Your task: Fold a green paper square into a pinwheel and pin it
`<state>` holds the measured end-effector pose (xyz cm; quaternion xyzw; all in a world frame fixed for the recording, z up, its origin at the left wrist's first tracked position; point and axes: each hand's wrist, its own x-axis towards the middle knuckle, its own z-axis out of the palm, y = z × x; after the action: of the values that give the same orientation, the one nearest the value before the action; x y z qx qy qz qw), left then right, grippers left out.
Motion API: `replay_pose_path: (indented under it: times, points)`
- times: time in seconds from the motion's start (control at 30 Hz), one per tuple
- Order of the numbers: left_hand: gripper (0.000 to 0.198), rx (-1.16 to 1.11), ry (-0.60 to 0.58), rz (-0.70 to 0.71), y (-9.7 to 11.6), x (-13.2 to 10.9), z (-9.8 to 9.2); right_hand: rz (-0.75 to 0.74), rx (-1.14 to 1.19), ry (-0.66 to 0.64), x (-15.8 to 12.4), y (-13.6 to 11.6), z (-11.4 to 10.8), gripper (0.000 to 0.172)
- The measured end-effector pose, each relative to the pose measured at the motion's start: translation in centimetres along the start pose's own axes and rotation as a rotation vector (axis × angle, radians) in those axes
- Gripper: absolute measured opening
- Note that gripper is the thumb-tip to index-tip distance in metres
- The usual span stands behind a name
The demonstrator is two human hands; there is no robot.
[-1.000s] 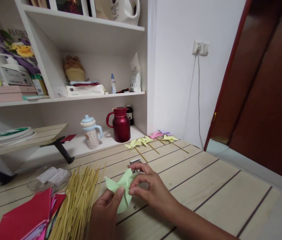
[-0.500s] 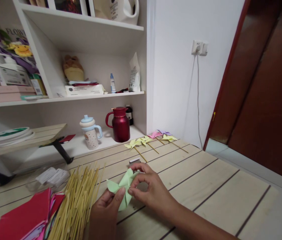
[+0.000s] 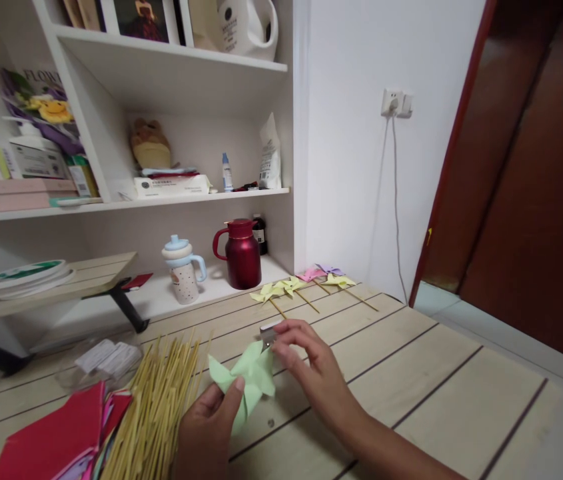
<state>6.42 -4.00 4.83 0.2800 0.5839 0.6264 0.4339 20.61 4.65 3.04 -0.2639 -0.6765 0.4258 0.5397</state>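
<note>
A pale green paper pinwheel (image 3: 248,377) with folded blades is held between the thumb and fingers of my left hand (image 3: 211,417), low over the table. My right hand (image 3: 311,360) is off the pinwheel, just to its right and behind. Its curved fingers, slightly apart, reach to a small grey box (image 3: 268,333) behind the pinwheel. What the box contains cannot be made out. A bundle of thin yellowish sticks (image 3: 154,400) lies left of my left hand, beside a stack of coloured paper (image 3: 51,433) with red on top.
Several finished pinwheels on sticks (image 3: 291,287) lie at the table's back edge. A clear plastic container (image 3: 104,360) with white packets sits at the left. Behind stand a dotted cup (image 3: 184,277) and a red jug (image 3: 242,257). A low stand (image 3: 96,270) holds plates.
My right hand has let go of the pinwheel's centre and shifted to the grey box. The pinwheel stays in my left hand. The view has tilted slightly upward.
</note>
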Motion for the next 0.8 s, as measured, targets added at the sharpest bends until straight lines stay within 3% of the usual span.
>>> replay_pose_path:
  times: [0.1,0.27,0.43,0.53,0.67,0.8]
  points:
    - [0.019,0.025,-0.034,-0.015,0.8,-0.1,-0.4,0.093,0.137,0.057,0.5,0.6,-0.5,0.025]
    - [0.023,0.021,-0.058,-0.017,0.9,-0.1,-0.7,0.258,0.306,-0.046,0.8,1.3,0.0,0.030]
    - [0.022,0.007,-0.028,-0.007,0.6,-0.4,-0.3,0.315,0.395,-0.097,0.5,0.6,0.7,0.028]
    - [0.023,-0.030,-0.025,-0.011,0.4,-0.4,-0.1,0.274,0.363,-0.122,0.3,0.4,0.7,0.024]
    - [0.024,-0.048,0.000,-0.001,-0.5,0.0,0.0,0.112,0.188,-0.140,0.1,0.5,0.4,0.012]
    - [0.026,0.005,0.006,0.048,-1.6,0.4,-0.1,0.069,0.130,-0.173,-0.2,0.6,0.4,0.016]
